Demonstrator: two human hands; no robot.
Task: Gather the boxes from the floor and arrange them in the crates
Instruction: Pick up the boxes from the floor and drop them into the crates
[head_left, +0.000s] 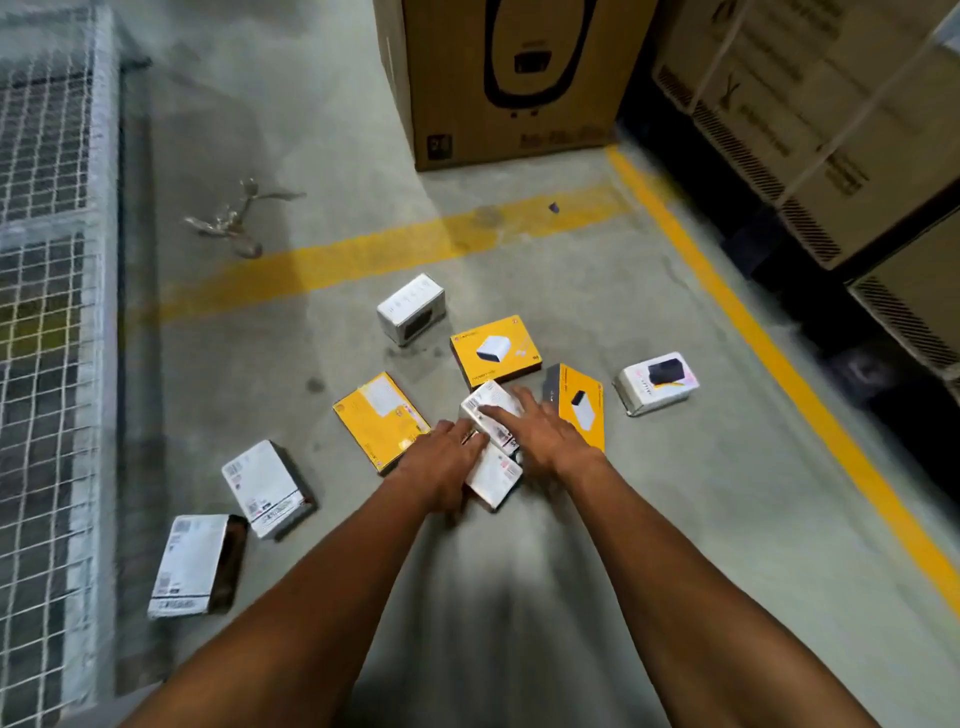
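Note:
Several small product boxes lie scattered on the concrete floor. My left hand rests on a white box, fingers spread over its near side. My right hand lies with straight fingers on a second white box stacked just beyond it. Around them are a yellow box to the left, a yellow box behind, a yellow box tilted on edge to the right, and white boxes at the far right, back and left. No crate is in view.
A wire mesh cage stands along the left. A big cardboard carton stands at the back, stacked cartons on the right. Yellow floor lines run across and along the right. Crumpled plastic wrap lies at the back left.

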